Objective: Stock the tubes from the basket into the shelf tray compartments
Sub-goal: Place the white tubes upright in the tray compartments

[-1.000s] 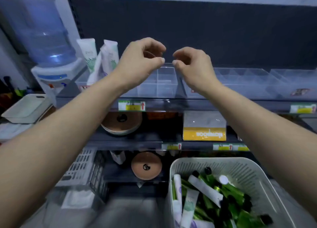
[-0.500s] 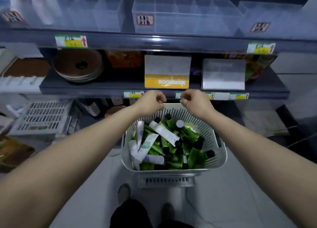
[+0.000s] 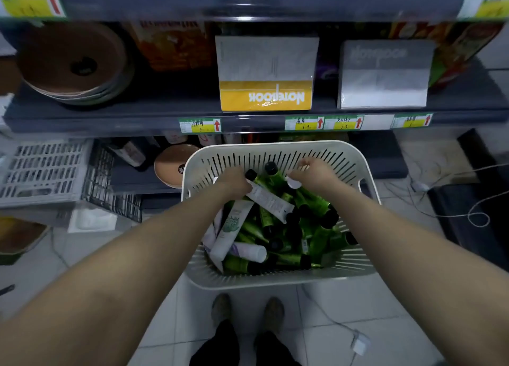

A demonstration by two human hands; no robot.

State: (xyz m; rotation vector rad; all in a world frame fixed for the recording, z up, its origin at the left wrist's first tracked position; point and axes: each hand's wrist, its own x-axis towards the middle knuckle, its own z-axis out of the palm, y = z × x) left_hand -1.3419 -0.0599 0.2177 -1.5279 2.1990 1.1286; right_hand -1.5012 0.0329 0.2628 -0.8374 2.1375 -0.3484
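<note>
From the head camera I look down into the slotted white basket (image 3: 278, 151) standing on the tiled floor (image 3: 371, 305), and I use it as my landmark. Both my hands are inside it, at its far end. My left hand (image 3: 234, 181) is curled down over the upper end of a white tube (image 3: 268, 200) that lies slantwise on top of the pile; the fingers are hidden under the hand, so I cannot tell whether they grip it. My right hand (image 3: 314, 171) is loosely curled just above a white round cap (image 3: 294, 184), and I cannot tell whether it touches or holds anything. The basket is heaped with green tubes (image 3: 316, 203) with black caps, and a few more white tubes (image 3: 230, 233) lie along its left side. Beyond the basket a yellow notebook pack (image 3: 265, 73) stands on the shelf (image 3: 115, 117), with a grey pack (image 3: 384, 75) to its right. My shoes (image 3: 274, 312) stand on the near side of the basket
</note>
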